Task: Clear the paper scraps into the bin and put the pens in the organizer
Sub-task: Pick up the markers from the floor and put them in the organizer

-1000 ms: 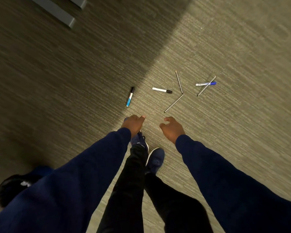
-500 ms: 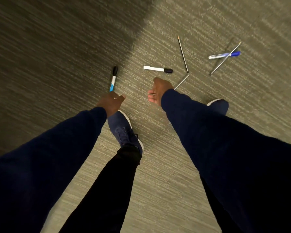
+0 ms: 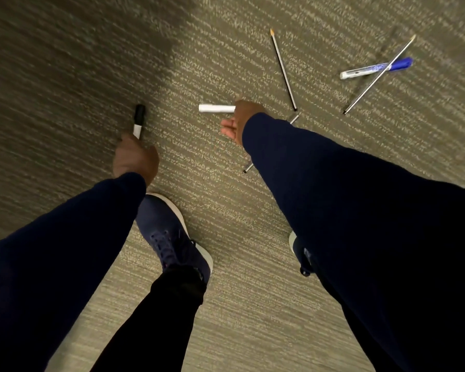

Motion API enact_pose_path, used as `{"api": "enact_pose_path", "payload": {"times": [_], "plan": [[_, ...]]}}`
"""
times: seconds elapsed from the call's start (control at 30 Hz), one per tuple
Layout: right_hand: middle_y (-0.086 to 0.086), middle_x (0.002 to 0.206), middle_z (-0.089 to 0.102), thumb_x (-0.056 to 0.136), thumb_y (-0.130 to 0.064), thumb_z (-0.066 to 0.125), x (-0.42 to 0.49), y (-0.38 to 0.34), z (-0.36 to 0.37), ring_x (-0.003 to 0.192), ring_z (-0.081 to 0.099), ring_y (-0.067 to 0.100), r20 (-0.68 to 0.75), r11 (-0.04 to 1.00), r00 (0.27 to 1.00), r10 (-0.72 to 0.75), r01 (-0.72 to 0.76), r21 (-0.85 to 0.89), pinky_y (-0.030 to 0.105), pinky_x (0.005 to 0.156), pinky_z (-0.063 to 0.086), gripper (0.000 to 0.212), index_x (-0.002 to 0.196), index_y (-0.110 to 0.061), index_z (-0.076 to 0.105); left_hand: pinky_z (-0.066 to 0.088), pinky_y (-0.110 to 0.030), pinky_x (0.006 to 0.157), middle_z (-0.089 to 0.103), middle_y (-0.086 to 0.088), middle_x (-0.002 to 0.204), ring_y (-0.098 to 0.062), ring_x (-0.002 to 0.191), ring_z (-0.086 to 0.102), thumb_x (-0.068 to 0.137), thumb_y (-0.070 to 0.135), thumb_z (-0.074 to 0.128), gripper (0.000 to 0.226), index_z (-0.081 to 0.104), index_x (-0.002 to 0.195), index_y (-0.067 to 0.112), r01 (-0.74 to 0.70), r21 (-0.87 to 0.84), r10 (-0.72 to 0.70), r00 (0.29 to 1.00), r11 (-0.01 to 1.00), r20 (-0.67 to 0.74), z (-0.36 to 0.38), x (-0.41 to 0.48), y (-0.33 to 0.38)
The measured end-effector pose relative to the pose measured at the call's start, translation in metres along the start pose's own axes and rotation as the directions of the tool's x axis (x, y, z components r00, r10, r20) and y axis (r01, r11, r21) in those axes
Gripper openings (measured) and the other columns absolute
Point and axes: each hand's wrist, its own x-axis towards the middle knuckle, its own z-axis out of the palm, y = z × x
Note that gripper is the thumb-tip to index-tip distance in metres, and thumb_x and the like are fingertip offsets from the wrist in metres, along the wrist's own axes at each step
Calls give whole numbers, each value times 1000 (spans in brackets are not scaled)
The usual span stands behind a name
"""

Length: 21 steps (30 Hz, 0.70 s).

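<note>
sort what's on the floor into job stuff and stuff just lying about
Job: black-capped marker in left hand; white marker at right hand; blue-capped pen; thin pen crossing it; upper thin pen; half-hidden thin pen.
Just there: shoes; carpet.

A ribbed grey-green carpet [image 3: 226, 318] covers the floor, with a dark shadow [image 3: 65, 63] lying across it beyond the left hand [image 3: 134, 157]. Just back from that hand stands a navy shoe [image 3: 169, 237] with a white sole, under a black trouser leg [image 3: 159, 318]. Well back from the right hand [image 3: 239, 119], a second shoe [image 3: 300, 253] shows only its edge.
</note>
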Motion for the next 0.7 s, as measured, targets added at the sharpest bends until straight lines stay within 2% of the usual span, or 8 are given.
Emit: {"api": "enact_pose_path", "payload": {"times": [0.07,0.13,0.2,0.27,0.4,0.5,0.57,0.7], "plan": [[13,82,66,103,-25,48,0,2,-2,65,62,23,9,1000,1000,-18,18,-15,22,40,43,28,89,-3,56,49,-49,92,57,-24,130,-44,116,60,93,33,60,55,41,133,1,6,13,-5,998,1000,-63,-2,7,4],[10,80,65,100,-30,50,-5,6,-6,57,59,20,-16,997,997,-82,82,9,24,42,47,29,90,-4,59,48,-49,92,54,-25,133,-45,117,58,95,34,59,57,40,137,0,-2,64,5,999,998,-47,-6,16,7],[7,83,67,98,-37,49,-9,9,-16,62,64,20,-64,985,983,-170,170,-17,32,56,60,32,97,-8,60,49,-48,91,56,-27,129,-46,114,59,96,30,56,45,51,128,-2,-55,173,50,998,983,33,-9,24,10],[6,82,65,99,-35,46,-15,8,-32,66,66,21,-93,972,968,-235,235,-17,40,70,62,26,92,-12,57,49,-49,93,59,-29,125,-48,114,59,96,24,52,37,56,122,-2,-104,214,91,993,971,70,-12,26,19],[4,75,61,99,-29,46,-18,-1,-83,60,60,19,-188,911,891,-413,403,-92,35,59,55,18,95,-14,57,51,-54,89,61,-28,120,-49,107,60,101,41,43,46,48,126,2,-208,105,206,978,973,24,-12,6,56],[-4,71,57,95,-32,53,-12,-21,-130,63,55,15,-319,834,777,-542,451,-319,32,62,49,19,87,-15,57,49,-47,72,62,-20,103,-39,86,60,101,43,41,42,49,114,3,-429,33,427,903,903,45,-3,-15,101],[-7,70,57,93,-36,56,-7,-38,-160,65,57,15,-411,827,723,-555,424,-371,30,63,49,21,86,-16,58,36,-37,64,56,-12,90,-29,75,51,101,34,44,28,49,105,6,-548,-30,549,834,836,63,7,-30,136],[-2,87,68,94,-44,57,3,-70,-197,77,63,18,-468,865,736,-489,340,-370,28,64,46,36,100,-10,67,28,-32,62,53,-6,85,-24,72,48,98,27,48,20,51,102,7,-654,-151,669,739,741,80,25,-57,201]]}}
